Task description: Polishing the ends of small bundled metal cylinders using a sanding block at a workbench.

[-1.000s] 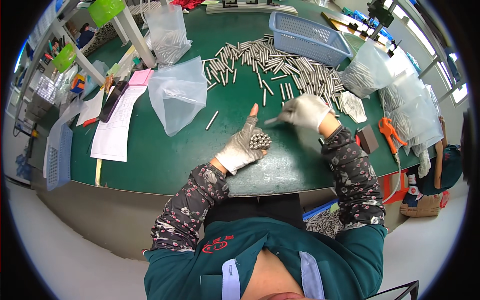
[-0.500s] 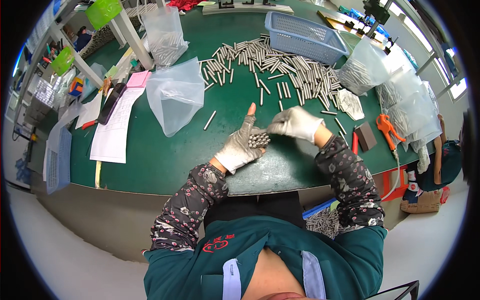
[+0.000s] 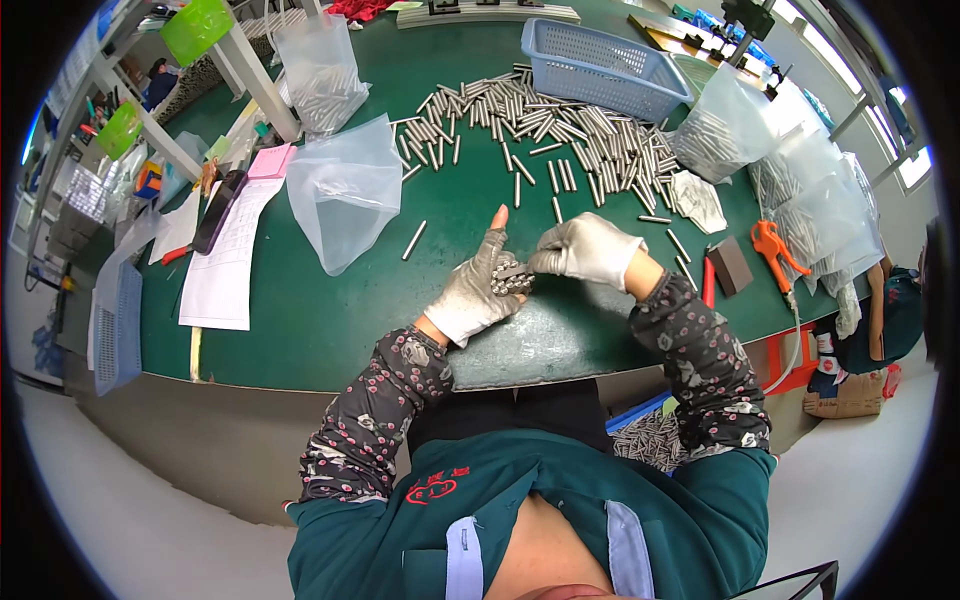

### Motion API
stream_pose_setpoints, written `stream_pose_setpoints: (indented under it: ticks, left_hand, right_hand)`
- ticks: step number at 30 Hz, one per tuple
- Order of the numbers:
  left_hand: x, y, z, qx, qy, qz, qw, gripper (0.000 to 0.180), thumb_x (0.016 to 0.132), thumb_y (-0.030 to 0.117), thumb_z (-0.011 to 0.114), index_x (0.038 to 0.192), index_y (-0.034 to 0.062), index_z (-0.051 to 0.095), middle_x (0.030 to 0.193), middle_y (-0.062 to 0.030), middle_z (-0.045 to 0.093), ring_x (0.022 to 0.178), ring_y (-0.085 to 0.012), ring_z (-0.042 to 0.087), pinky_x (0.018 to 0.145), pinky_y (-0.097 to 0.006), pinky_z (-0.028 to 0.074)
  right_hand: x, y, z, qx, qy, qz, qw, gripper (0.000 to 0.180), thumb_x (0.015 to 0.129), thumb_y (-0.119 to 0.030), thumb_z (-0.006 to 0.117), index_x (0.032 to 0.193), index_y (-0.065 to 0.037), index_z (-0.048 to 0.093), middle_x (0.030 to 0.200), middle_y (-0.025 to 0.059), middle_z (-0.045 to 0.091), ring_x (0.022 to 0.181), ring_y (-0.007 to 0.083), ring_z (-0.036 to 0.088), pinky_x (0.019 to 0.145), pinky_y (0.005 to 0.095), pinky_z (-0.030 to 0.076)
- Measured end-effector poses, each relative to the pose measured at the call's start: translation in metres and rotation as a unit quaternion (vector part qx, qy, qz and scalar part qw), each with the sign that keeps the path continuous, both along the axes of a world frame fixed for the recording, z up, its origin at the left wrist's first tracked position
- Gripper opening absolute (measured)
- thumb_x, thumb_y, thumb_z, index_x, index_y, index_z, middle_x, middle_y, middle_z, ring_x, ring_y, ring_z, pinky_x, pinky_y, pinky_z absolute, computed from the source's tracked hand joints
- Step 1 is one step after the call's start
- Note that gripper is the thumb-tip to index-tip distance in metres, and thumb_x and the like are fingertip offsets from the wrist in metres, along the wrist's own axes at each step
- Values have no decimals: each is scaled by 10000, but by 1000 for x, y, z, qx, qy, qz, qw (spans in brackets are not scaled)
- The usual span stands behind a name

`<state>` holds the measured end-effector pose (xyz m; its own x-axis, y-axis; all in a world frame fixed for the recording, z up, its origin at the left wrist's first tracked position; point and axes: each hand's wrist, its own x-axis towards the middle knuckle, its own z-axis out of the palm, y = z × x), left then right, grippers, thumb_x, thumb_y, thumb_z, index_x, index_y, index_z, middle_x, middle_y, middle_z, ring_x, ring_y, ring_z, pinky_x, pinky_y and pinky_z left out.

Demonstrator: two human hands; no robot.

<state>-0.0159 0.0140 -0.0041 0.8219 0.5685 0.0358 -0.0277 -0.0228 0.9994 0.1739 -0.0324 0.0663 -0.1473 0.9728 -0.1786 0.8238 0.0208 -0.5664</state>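
Observation:
In its worn white glove, my left hand (image 3: 466, 300) is closed around a bundle of short metal pins (image 3: 512, 279), their round ends facing right; the thumb points up and away. My right hand (image 3: 590, 250), gloved too, is pinched at the bundle's right upper edge; what its fingertips hold, if anything, is hidden. Beyond both hands a loose pile of steel pins (image 3: 610, 145) spreads over the green tabletop (image 3: 560, 355). A single pin (image 3: 414, 240) lies apart, left of my left hand.
An empty clear bag (image 3: 345, 195), papers (image 3: 225, 270) and a phone (image 3: 219, 210) lie left. Behind the pile stands a blue basket (image 3: 605, 65). Bags of pins (image 3: 715, 130), a crumpled white cloth (image 3: 698, 200), a dark block (image 3: 731, 266) and an orange air gun (image 3: 775, 250) are right.
The fingers of my right hand have shifted slightly left, closer against the bundle. My left hand keeps its grip on the pins, and the pile looks the same.

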Motion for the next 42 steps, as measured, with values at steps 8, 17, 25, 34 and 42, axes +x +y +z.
stream_pose_setpoints:
  ticks: [8, 17, 25, 34, 42]
  left_hand:
    - [0, 0, 2, -20, -18, -7, 1000, 1053, 655, -171, 551, 1426, 247, -33, 901, -9, 472, 736, -72, 453, 695, -195, 420]
    - [0, 0, 1, -6, 2, -8, 1000, 1054, 639, -177, 554, 1430, 239, -5, 870, -6, 467, 725, -70, 448, 696, -185, 415]
    - [-2, 1, 1, -18, -3, -11, 1000, 1046, 643, -173, 552, 1430, 234, -5, 897, -15, 457, 746, -76, 446, 706, -189, 414]
    - [2, 0, 2, -6, 3, -14, 1000, 1029, 650, -163, 542, 1430, 223, -7, 818, -5, 455, 700, -74, 433, 686, -189, 413]
    - [4, 2, 3, 35, 21, 5, 999, 1018, 653, -161, 548, 1432, 217, 12, 818, 5, 445, 705, -71, 428, 699, -184, 406]
  right_hand:
    - [6, 0, -11, -6, 45, -5, 999, 350, 762, -401, 601, 892, -86, 681, 801, 127, 657, 728, 269, 631, 722, 328, 491]
    - [13, -1, -2, -8, -38, -33, 999, 339, 762, -397, 601, 897, -97, 681, 813, 138, 653, 753, 266, 632, 719, 330, 490]
    - [14, -8, -10, 41, -50, -50, 997, 284, 767, -301, 646, 859, -33, 674, 721, 132, 644, 650, 222, 628, 646, 297, 491]
    - [28, -10, -11, 41, -118, -86, 988, 338, 767, -402, 610, 874, -90, 684, 780, 142, 649, 722, 274, 627, 704, 316, 490]
    - [36, -12, -4, 34, -80, -106, 991, 294, 766, -381, 607, 868, -117, 688, 793, 125, 653, 736, 279, 631, 720, 331, 497]
